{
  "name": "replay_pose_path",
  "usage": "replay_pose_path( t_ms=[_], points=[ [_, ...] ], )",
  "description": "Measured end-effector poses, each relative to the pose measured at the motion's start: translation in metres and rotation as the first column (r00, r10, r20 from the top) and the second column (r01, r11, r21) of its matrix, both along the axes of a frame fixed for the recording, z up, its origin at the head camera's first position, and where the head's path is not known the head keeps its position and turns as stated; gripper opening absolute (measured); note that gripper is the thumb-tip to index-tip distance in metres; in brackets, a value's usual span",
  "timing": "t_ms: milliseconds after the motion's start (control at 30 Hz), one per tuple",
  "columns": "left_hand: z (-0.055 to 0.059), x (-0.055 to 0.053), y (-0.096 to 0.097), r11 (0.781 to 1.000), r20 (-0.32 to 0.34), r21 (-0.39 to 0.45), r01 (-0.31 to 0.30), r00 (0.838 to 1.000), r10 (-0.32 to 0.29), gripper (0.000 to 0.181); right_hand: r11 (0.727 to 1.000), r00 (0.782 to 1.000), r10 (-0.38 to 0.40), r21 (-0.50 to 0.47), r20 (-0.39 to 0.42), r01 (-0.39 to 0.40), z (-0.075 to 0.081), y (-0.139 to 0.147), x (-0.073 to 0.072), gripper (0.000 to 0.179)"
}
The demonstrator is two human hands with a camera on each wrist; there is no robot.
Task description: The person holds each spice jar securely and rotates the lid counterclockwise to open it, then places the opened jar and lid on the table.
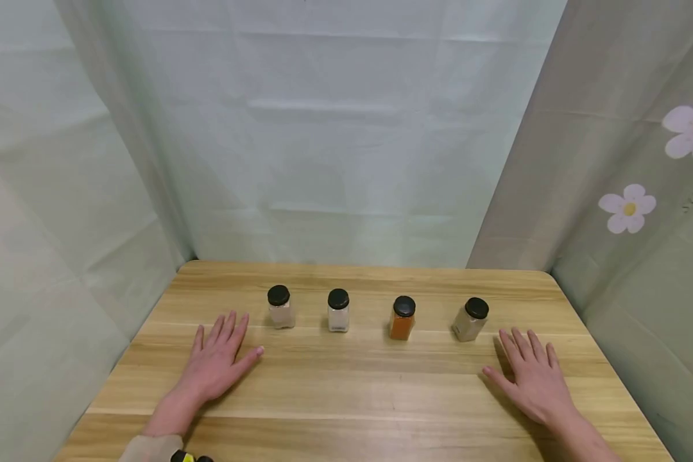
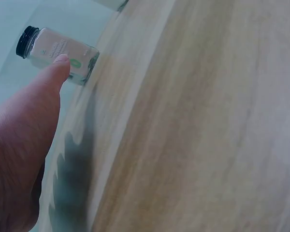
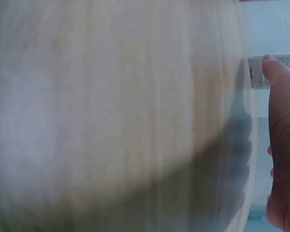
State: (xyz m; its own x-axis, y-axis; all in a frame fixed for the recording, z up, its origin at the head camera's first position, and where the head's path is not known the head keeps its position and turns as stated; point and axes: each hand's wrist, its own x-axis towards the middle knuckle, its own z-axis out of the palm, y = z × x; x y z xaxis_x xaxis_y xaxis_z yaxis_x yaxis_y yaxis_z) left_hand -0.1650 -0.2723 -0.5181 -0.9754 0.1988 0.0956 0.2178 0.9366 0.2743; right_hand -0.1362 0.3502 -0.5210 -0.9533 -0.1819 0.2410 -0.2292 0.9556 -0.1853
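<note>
Across the table stand several small glass spice jars with black lids. The leftmost jar [image 1: 282, 314] has pale contents and a label, which the left wrist view shows in part. Beside it stands a jar with white contents [image 1: 338, 317], then a jar of orange-red powder [image 1: 401, 326], and at the right a jar with greyish-beige contents [image 1: 468, 326]. My left hand [image 1: 216, 362] is spread palm down, nearest the leftmost jar and holding nothing. On the other side my right hand [image 1: 534, 385] is also spread palm down with nothing in it, close to the rightmost jar.
The wooden table [image 1: 358, 391] has rounded far corners. Pale green curtain cloth [image 1: 335, 141] hangs behind it and along both sides, with white flowers [image 1: 627, 208] printed on the right part. A dark and yellow band [image 1: 187, 456] sits at my left wrist.
</note>
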Motion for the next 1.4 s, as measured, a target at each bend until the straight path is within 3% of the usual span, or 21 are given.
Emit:
replay_pose_path(
  t_ms=[367, 633, 867, 1000, 1233, 1400],
  points=[
    [0.015, -0.002, -0.004, 1.0, 0.0, 0.012, -0.001, 1.0, 0.001, 0.091, 1.0, 0.995, 0.012, -0.013, -0.103, -0.013, 0.022, 0.003, -0.001, 0.089],
    [0.029, -0.001, -0.006, 0.999, -0.008, 0.035, 0.012, 1.0, -0.012, 0.092, 0.997, 0.973, 0.058, -0.026, -0.222, -0.066, 0.038, 0.002, -0.003, 0.089],
    [0.038, -0.004, -0.009, 0.997, -0.016, 0.07, 0.037, 0.999, -0.036, 0.097, 0.991, 0.928, 0.104, -0.037, -0.357, -0.125, 0.052, -0.005, -0.009, 0.08],
    [0.042, -0.006, -0.011, 0.99, -0.015, 0.128, 0.054, 0.998, -0.053, 0.101, 0.987, 0.91, 0.123, -0.042, -0.395, -0.152, 0.062, -0.014, -0.01, 0.07],
    [0.049, -0.01, -0.011, 0.961, 0.012, 0.263, 0.083, 0.996, -0.09, 0.101, 0.968, 0.868, 0.193, -0.059, -0.457, -0.246, 0.081, -0.038, -0.011, 0.043],
    [0.053, -0.012, -0.01, 0.942, 0.045, 0.327, 0.076, 0.994, -0.096, 0.099, 0.945, 0.837, 0.249, -0.069, -0.488, -0.321, 0.091, -0.056, -0.012, 0.034]
  ],
)
